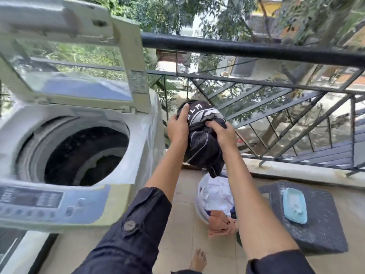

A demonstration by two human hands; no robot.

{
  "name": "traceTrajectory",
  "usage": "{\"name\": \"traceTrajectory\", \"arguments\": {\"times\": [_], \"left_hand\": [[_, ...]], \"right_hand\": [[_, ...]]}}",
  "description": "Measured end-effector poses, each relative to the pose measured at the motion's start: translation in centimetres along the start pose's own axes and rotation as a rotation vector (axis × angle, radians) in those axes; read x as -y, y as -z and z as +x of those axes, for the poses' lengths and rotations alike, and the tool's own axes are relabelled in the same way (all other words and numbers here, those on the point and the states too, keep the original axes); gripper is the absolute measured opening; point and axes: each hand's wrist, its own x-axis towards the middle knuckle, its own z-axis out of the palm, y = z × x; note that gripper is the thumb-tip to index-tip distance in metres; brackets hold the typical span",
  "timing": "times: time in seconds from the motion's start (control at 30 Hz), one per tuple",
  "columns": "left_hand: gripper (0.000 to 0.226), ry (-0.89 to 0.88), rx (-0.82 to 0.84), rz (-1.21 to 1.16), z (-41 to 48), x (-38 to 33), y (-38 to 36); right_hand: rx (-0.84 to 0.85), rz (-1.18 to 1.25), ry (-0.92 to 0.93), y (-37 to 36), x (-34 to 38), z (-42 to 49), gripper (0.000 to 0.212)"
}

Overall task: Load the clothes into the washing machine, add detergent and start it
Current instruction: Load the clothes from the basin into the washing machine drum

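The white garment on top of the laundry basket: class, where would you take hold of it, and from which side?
Grip the bunched crown of the white garment, coming straight down from above. It sits heaped on top of the basket, so the top is exposed and its sides are hemmed in. Both the left hand and right hand currently hold the dark bundle.

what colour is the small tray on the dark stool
Light blue: the shallow plastic tray on the dark woven stool, seen in the head view.

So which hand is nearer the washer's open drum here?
Left. The left hand grips the dark bundled clothes on the side facing the drum; the right hand grips the bundle's far side, toward the railing.
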Motion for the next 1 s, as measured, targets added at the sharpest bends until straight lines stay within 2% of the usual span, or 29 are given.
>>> {"name": "traceTrajectory", "arguments": {"times": [0.2, 0.4, 0.53, 0.6, 0.67, 0.73, 0.8, 0.9, 1.0], "left_hand": [[0.048, -0.060, 0.003, 0.045, 2.9, -6.3, 9.1], [0.058, -0.089, -0.140, 0.056, 6.2, -10.6, 20.0], [0.078, -0.119, -0.229, 0.055, 8.1, -11.2, 26.6], [0.068, -0.128, -0.274, 0.028, 8.9, -11.1, 29.4], [0.061, -0.135, -0.305, 0.015, 9.7, -11.2, 31.4], [0.058, -0.137, -0.330, 0.006, 10.7, -11.3, 33.0], [0.049, -0.153, -0.358, 0.000, 11.7, -11.2, 34.2], [0.049, -0.172, -0.364, -0.021, 13.2, -10.7, 35.5], [0.042, -0.120, -0.335, 0.004, 14.7, -9.2, 36.3]], "right_hand": [[0.061, 0.037, 0.086, -9.7, 3.8, -2.2, 0.011], [0.238, 0.094, 0.110, -21.7, 4.8, -4.4, 0.013], [0.335, 0.149, 0.043, -28.5, 4.0, -5.8, 0.003], [0.355, 0.168, 0.011, -31.4, 3.3, -6.2, 0.007], [0.377, 0.177, -0.036, -33.6, 2.7, -6.5, 0.002], [0.393, 0.191, -0.104, -35.5, 1.9, -6.6, 0.017], [0.412, 0.227, -0.158, -36.9, 1.3, -6.6, 0.021], [0.437, 0.274, -0.267, -38.6, 0.3, -5.9, 0.031], [0.406, 0.240, -0.322, -39.4, -0.8, -5.0, 0.023]]}}
